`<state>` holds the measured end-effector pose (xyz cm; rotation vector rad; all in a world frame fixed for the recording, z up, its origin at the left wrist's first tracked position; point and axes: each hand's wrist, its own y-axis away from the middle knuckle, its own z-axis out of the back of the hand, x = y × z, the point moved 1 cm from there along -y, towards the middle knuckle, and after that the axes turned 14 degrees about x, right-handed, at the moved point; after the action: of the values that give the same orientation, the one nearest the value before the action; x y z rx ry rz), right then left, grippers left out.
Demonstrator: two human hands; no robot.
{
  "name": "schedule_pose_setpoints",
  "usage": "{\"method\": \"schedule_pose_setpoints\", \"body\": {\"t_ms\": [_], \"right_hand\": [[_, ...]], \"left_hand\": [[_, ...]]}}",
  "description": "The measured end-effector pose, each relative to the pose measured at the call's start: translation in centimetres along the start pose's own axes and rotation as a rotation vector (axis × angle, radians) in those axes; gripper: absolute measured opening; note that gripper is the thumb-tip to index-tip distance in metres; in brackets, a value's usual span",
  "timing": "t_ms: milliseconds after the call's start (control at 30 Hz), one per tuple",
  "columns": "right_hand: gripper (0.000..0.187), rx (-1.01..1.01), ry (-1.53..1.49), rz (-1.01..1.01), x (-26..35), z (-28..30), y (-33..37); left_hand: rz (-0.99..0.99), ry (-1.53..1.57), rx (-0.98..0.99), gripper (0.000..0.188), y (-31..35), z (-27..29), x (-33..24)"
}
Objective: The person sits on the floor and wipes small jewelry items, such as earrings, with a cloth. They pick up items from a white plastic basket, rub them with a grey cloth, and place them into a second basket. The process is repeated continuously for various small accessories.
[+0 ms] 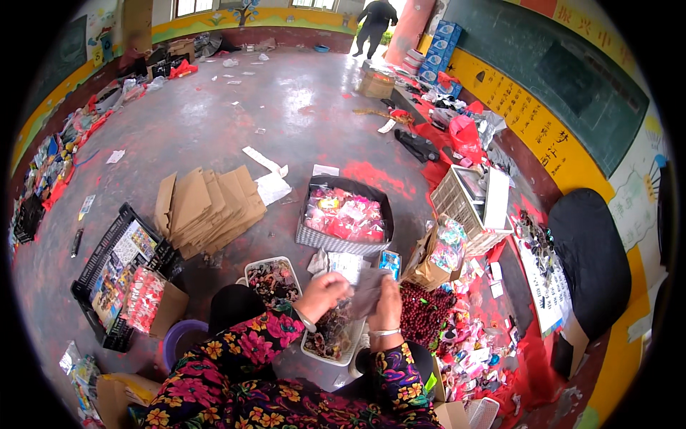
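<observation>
My right hand [386, 309] is closed on the edge of a small greyish, see-through pouch [366, 289], held up in front of me. My left hand [325, 295] is just left of the pouch, its fingers pinched together; whatever is between them is too small to make out. Below my hands stands a white basket [339, 361] of small dark accessories. Another white basket [287, 262] with similar dark pieces sits to its left. Beyond my hands, a grey woven basket [343, 247] holds pink and red packets [350, 220].
Flattened cardboard boxes [207, 207] lie ahead on the left, behind a black crate [118, 336]. A purple basin [171, 352] is near my left knee. Dark red beads [426, 312] and mixed small goods spread on the right. A person [375, 28] stands at the far doorway.
</observation>
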<state>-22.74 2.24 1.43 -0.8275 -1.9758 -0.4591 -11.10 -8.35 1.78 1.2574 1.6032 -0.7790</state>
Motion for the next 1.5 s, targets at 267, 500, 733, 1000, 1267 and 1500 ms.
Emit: {"method": "schedule_pose_setpoints", "body": {"t_ms": [267, 500, 733, 1000, 1267, 1500], "right_hand": [[0.014, 0.216, 0.134, -0.156, 1.4, -2.9, 1.7], [0.01, 0.208, 0.468, -0.028, 1.1, -1.2, 1.3], [0.021, 0.405, 0.282, -0.282, 3.0, 1.4, 0.3], [0.031, 1.259, 0.662, -0.355, 2.3, 0.0, 2.4], [0.034, 0.787, 0.7, 0.112, 6.6, -7.8, 3.5], [0.025, 0.59, 0.727, 0.16, 2.2, -5.7, 1.5]], "left_hand": [[-0.029, -0.138, 0.162, 0.008, -0.2, 1.0, -0.1], [-0.208, -0.658, -0.012, 0.009, 0.6, 1.5, -1.2], [-0.398, -0.622, 0.124, 0.004, 1.9, 1.1, -4.6], [-0.485, -0.829, 0.36, 0.007, 2.9, 0.7, -5.9], [-0.428, -0.392, 0.243, 0.002, 2.9, 0.9, -5.2], [-0.51, -0.603, -0.125, 0.008, 2.4, 0.1, -3.7]]}}
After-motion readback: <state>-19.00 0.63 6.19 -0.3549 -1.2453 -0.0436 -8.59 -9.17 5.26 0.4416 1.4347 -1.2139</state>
